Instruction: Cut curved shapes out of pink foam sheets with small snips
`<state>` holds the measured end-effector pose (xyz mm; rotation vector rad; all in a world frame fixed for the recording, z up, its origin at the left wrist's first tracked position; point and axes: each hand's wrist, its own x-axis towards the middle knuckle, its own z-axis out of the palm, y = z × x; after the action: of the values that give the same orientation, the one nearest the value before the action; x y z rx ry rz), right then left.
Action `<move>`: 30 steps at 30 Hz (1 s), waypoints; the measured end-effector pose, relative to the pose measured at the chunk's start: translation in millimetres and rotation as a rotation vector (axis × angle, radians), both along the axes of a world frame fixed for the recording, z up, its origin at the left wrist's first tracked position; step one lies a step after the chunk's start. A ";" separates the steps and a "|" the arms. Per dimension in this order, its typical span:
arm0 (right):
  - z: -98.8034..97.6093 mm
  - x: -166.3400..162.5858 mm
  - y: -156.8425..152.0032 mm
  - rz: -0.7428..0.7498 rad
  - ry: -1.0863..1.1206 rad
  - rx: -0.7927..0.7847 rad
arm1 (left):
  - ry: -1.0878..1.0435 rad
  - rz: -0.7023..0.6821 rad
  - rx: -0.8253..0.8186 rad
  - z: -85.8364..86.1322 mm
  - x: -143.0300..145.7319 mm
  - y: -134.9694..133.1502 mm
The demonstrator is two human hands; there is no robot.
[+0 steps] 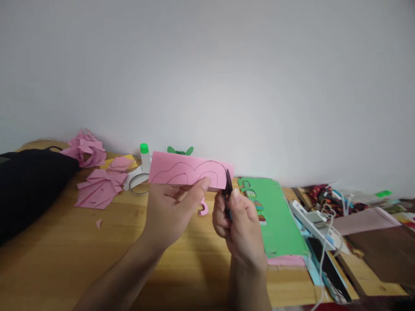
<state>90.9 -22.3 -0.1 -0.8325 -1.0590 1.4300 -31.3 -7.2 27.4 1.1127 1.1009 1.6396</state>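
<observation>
My left hand pinches the lower edge of a pink paper strip, thumb in front. Curved dark lines are drawn on the strip, like nested arches. In my right hand is a pair of dark scissors, its blades pointing up at the strip's right end, by the outer drawn line. Fingers wrap over the scissor handles and hide most of them. Below the strip, a small curved pink paper cutout lies on the wooden table, partly hidden by my left hand.
Pink folded papers and a crumpled pink pile lie at left, near a black bag. A glue stick and a tape roll stand behind. At right are a green sheet, a power strip with cables, and a phone.
</observation>
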 end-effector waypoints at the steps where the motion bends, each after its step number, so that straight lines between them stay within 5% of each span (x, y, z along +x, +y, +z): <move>1: 0.2 0.8 0.3 0.003 -0.004 0.001 | -0.020 0.009 -0.012 1.1 -0.2 -0.1; 8: 1.3 3.6 0.4 0.012 -0.021 0.003 | -0.137 -0.162 0.084 -1.8 -5.0 3.7; 30: -0.3 4.6 1.7 0.023 -0.033 0.019 | -0.038 -0.159 0.027 0.4 -9.2 1.1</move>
<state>95.4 -20.6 -0.4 -0.8357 -1.1089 1.4276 -40.5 -6.2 27.8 1.1517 0.9441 1.5485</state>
